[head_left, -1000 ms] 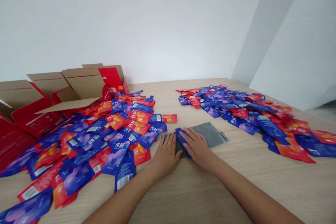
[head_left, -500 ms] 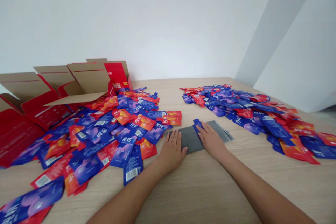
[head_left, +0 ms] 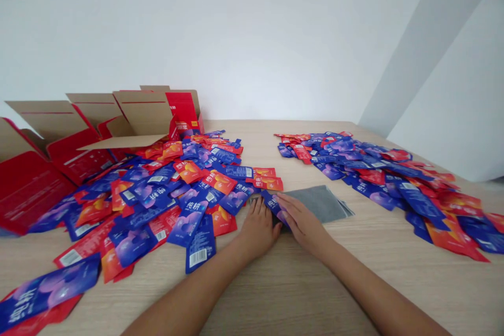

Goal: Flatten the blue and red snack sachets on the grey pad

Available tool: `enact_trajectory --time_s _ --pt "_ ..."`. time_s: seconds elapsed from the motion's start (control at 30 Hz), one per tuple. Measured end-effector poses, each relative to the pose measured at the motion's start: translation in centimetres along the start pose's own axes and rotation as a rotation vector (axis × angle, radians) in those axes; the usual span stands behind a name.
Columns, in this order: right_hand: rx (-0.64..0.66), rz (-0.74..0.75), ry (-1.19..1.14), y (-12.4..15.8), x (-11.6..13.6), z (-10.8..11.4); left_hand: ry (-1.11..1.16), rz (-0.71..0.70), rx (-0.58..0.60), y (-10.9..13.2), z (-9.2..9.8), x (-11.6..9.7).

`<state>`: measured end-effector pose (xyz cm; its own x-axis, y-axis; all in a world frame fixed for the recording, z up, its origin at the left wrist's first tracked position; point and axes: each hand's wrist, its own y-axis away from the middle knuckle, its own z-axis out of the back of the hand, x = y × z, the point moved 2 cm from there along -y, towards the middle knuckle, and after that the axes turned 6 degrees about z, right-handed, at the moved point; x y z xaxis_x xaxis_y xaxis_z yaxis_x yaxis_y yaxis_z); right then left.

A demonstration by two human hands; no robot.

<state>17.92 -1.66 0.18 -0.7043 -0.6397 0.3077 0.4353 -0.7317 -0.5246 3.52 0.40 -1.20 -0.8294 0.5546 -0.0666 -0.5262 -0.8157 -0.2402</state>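
My left hand [head_left: 260, 224] lies palm down on the left end of a flat grey bag or sheet [head_left: 321, 202], its fingers stretched out. A dark blue pouch [head_left: 271, 203] with white lettering rests on the grey piece, close to the left fingertips. Across the pouch's right part lie the straight fingers of my right hand [head_left: 301, 220], which cover some of it. The right thumb is hidden. Left of my hands spreads a heap of blue and red-orange pouches [head_left: 189, 215]; its nearest red pouch [head_left: 269, 182] lies just beyond my fingers.
Open red cardboard boxes [head_left: 43, 184] with raised brown flaps stand at the left behind the heap. A second pile of blue and red pouches [head_left: 378, 173] runs along the right side of the wooden table [head_left: 260, 299]. A white wall [head_left: 252, 37] rises behind.
My right hand and the blue pouch under it have moved left along the grey piece, close to my left hand. The left hand stays in place. The view has shifted slightly.
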Motion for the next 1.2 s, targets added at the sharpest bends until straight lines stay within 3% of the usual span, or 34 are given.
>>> enact_trajectory --time_s 0.2,0.37,0.5,0.6,0.83,0.93,1.1,1.2 --pt "0.245 -0.073 0.253 0.6 -1.2 -1.6 -0.018 0.001 0.043 -0.2 -0.3 0.2" --pt "0.286 -0.225 0.433 0.2 -2.3 -0.4 -0.026 0.011 0.068 -0.3 -0.3 0.2" --pt "0.276 -0.228 0.449 0.1 -2.6 0.0 -0.017 0.011 0.084 -0.2 0.0 0.2" --pt "0.279 -0.233 0.430 0.3 -1.8 0.6 0.007 0.016 0.068 -0.2 0.0 0.1" --pt "0.465 -0.210 0.358 0.5 1.6 1.9 -0.014 0.027 0.074 -0.2 -0.4 0.2" --pt "0.353 -0.252 0.217 0.4 1.0 1.9 -0.024 0.025 0.073 -0.2 -0.4 0.2" --pt "-0.081 -0.388 -0.277 0.5 -3.5 1.8 -0.017 0.015 0.087 -0.3 -0.2 0.2" --pt "-0.239 -0.529 -0.366 0.9 -5.7 2.1 -0.019 0.015 0.085 -0.3 -0.2 0.2"
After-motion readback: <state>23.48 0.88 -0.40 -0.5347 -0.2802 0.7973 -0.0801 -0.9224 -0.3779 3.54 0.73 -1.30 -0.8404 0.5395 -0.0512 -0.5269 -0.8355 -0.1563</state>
